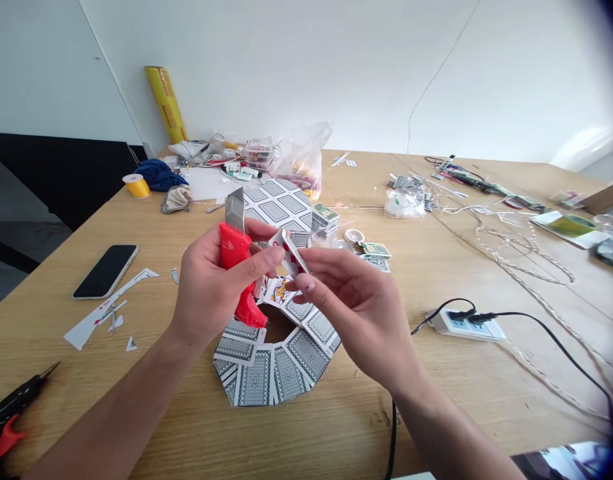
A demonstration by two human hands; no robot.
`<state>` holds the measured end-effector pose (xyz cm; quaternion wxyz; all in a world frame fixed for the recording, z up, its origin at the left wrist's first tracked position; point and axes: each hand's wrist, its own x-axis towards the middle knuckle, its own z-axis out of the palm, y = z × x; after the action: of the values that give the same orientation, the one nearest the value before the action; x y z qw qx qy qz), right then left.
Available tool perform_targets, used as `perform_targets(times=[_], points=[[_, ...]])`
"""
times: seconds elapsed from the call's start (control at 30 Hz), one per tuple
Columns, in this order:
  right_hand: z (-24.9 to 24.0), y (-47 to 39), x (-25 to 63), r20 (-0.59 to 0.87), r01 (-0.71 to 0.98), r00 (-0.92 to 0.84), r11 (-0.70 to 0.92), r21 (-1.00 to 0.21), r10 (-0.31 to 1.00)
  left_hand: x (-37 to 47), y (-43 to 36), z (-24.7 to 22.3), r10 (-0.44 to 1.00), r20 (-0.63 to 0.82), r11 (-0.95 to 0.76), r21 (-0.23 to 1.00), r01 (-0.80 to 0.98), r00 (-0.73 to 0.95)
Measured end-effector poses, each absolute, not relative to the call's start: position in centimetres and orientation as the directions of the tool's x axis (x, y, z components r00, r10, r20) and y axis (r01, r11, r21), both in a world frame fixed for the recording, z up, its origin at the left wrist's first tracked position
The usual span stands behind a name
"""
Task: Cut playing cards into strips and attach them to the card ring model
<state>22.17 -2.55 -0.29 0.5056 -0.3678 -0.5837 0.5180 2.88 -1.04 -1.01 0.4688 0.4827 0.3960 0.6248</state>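
Note:
My left hand (201, 277) is closed round a tool with a curved red handle (234, 245) and a grey metal end (235, 208); its exact kind I cannot make out. Between the same hand's thumb and fingers is a playing card (292, 255), bent or folded, with red marks. My right hand (359, 303) pinches the card's other side between thumb and fingers. Beneath both hands lies a ring of playing cards (256, 377), mostly backs up, round a central hole. Behind it stands a panel covered in card backs (279, 203), partly hidden by my hands.
A phone (106, 270) and paper scraps (94, 320) lie left. A glue gun (19, 407) is at lower left. Card stacks (326, 217) and a tape roll (354, 235) sit behind my right hand. A power strip (469, 325) with cords is right. Plastic bags (306, 160) stand behind.

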Motion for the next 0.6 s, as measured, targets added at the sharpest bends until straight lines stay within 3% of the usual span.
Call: perform_targets(times=[0.27,0.6], points=[[-0.5,-1.8,22.8,0.131,-0.342,-0.370,-0.004,-0.940,0.920,3.0,-0.9,-0.4,0.976,0.201,-0.215,0.938,-0.272,-0.079],[-0.2,-1.7,22.9,0.051,-0.361,-0.433,-0.121,-0.925,0.900,3.1,-1.1,0.2,0.980,0.187,-0.199,0.926,-0.322,-0.069]])
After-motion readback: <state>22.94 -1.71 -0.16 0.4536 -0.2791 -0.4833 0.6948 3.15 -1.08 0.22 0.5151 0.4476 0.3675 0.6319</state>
